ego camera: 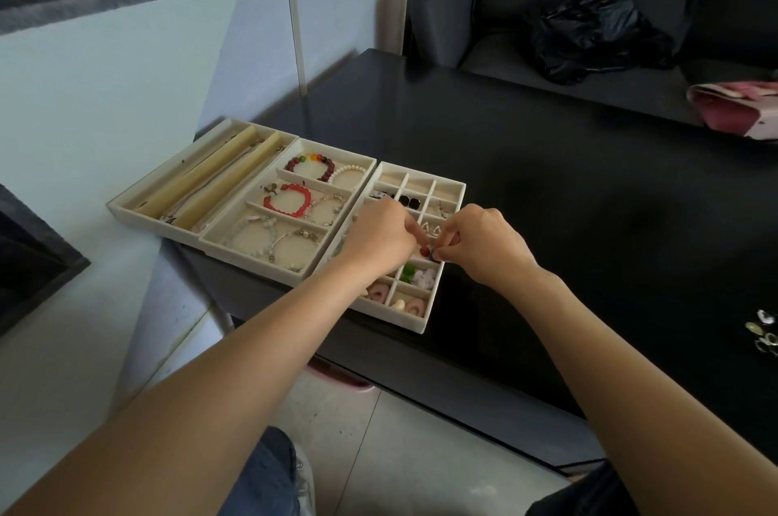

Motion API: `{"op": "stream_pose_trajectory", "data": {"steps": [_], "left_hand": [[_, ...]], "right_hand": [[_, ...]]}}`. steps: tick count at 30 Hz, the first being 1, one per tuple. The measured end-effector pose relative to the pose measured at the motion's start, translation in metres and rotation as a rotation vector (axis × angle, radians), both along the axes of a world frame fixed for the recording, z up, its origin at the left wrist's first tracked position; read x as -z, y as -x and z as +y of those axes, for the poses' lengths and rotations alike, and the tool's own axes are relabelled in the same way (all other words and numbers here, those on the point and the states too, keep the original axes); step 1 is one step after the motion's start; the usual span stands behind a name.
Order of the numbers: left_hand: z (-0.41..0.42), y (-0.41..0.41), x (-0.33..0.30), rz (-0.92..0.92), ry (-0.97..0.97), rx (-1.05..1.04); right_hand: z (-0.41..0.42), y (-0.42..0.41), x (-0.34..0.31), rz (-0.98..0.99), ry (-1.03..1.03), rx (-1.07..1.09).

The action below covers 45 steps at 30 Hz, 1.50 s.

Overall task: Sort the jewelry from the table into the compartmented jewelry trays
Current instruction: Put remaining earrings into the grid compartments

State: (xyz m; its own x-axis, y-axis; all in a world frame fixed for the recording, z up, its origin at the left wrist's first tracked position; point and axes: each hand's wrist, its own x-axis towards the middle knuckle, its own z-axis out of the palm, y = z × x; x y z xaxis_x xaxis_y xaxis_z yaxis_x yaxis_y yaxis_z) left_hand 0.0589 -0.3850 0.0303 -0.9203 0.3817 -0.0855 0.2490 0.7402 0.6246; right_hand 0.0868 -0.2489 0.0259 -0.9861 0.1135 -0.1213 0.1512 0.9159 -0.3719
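Red bead (424, 251) sits pinched between left hand (381, 233) and right hand (484, 244), fingertips meeting above the small-compartment tray (425, 322).

The table (547, 187) is glossy black, the trays (425, 322) matt cream, the bag (589, 35) crinkled shiny black plastic.

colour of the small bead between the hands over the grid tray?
Red, a small round bead at the fingertips of both hands; head view, the only one.
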Motion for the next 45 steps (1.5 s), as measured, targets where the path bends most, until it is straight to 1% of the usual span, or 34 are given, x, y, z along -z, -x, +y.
{"op": "stream_pose_trajectory", "data": {"steps": [2, 5, 7, 13, 17, 23, 27, 32, 42, 45], "left_hand": [[-0.003, 0.001, 0.003, 0.098, 0.075, 0.034], [-0.009, 0.0, 0.008, 0.251, 0.251, 0.147], [-0.011, -0.001, 0.01, 0.319, 0.34, 0.216], [-0.012, -0.002, 0.009, 0.453, 0.445, 0.283], [-0.011, -0.002, 0.008, 0.452, 0.451, 0.282], [-0.012, -0.001, 0.009, 0.426, 0.424, 0.274], [-0.012, 0.001, 0.01, 0.441, 0.451, 0.268], [-0.011, 0.0, 0.01, 0.437, 0.458, 0.28], [-0.01, 0.0, 0.008, 0.411, 0.449, 0.268], [-0.011, 0.001, 0.007, 0.4, 0.438, 0.272]], "right_hand": [[-0.002, -0.002, 0.001, 0.034, -0.05, -0.004], [-0.007, -0.007, 0.002, 0.093, -0.138, -0.045], [-0.008, -0.01, 0.0, 0.097, -0.152, -0.07], [-0.006, -0.014, -0.007, 0.102, -0.152, -0.084], [-0.008, -0.011, -0.003, 0.109, -0.152, -0.083], [-0.003, -0.007, -0.003, 0.091, -0.083, -0.134], [-0.003, -0.007, -0.004, 0.085, -0.068, -0.147], [-0.005, -0.006, -0.005, -0.013, -0.112, -0.129], [-0.005, -0.005, -0.005, 0.047, -0.194, -0.152], [-0.004, -0.004, -0.007, 0.013, -0.195, -0.143]]}}
